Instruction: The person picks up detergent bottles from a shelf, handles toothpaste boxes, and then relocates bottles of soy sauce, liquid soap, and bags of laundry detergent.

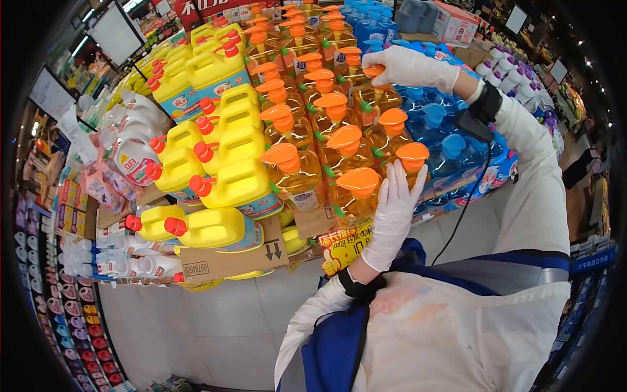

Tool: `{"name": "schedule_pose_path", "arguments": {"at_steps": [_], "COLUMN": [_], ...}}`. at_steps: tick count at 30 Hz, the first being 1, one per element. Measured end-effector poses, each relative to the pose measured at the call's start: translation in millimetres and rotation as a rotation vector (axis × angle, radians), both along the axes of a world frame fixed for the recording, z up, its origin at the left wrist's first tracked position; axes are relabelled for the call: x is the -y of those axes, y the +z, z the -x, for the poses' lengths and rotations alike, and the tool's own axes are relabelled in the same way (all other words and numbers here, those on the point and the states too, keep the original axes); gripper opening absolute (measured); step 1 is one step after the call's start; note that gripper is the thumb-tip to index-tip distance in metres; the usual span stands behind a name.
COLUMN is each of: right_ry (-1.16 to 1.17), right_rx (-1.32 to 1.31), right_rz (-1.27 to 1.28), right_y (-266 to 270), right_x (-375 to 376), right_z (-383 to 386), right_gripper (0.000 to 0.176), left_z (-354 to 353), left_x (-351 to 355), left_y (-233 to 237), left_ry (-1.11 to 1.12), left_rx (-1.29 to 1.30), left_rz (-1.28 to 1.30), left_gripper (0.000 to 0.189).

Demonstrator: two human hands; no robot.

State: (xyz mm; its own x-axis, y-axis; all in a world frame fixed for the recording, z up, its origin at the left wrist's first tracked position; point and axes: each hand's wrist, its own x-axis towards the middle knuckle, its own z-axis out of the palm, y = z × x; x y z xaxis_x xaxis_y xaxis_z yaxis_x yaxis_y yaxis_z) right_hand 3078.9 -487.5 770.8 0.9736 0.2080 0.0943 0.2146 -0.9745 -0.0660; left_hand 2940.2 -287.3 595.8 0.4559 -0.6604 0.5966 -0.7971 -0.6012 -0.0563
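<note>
Both my hands wear white gloves. My left hand (394, 212) reaches up from below, its fingers extended and touching the front right orange-capped bottle (413, 157). Farther back, my right hand (418, 68) is closed around the orange pump top (373, 70) of a bottle of amber liquid. Rows of similar bottles with orange pump tops (344, 139) stand upright between the hands and to their left. Blue bottles (434, 116) stand just right of them, below my right forearm.
Yellow jugs with red caps (238, 186) fill the left of the display, above a cardboard tray (232, 261). A yellow price sign (349, 248) hangs at the front edge. A black cable (465, 209) runs down from my right wrist. Shelves (78, 313) stand at the far left.
</note>
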Motion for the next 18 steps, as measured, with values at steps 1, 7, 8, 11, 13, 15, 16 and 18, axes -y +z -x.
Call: {"name": "schedule_pose_path", "arguments": {"at_steps": [1,7,8,11,13,15,16,18], "right_ry": [-0.008,-0.043,-0.004,-0.131,-0.144,-0.129,-0.176,-0.178], "right_rx": [-0.024,-0.151,-0.188,-0.405,-0.349,-0.212,-0.186,-0.217], "right_rz": [-0.01,0.064,0.063,-0.122,-0.109,0.117,0.19,0.243], "right_y": [-3.5,-18.0,-13.7,21.0,36.7,42.2,47.0,48.1], "right_x": [0.4,-8.3,-1.5,-0.1,11.9,21.3,16.4,3.9], "right_z": [3.1,4.1,-0.3,-11.3,-28.6,-51.5,-57.1,-64.4], "right_gripper": [0.028,0.039,0.042,0.047,0.047,0.054,0.059,0.066], "left_z": [0.6,0.6,1.0,-0.1,0.3,0.6,1.3,1.8], "left_x": [-0.5,-1.4,-1.2,0.2,0.0,0.1,-0.9,-2.9], "left_y": [-0.4,-0.1,-0.8,-0.6,-1.3,-1.4,-0.4,3.7], "left_ry": [-0.003,-0.025,-0.026,-0.029,-0.023,-0.014,-0.014,-0.016], "left_rx": [-0.005,-0.036,-0.037,-0.034,-0.026,-0.008,-0.012,-0.009], "left_rz": [0.001,0.005,0.009,0.01,0.003,-0.006,-0.011,-0.013], "left_gripper": [0.071,0.072,0.072,0.072,0.072,0.072,0.071,0.071]}}
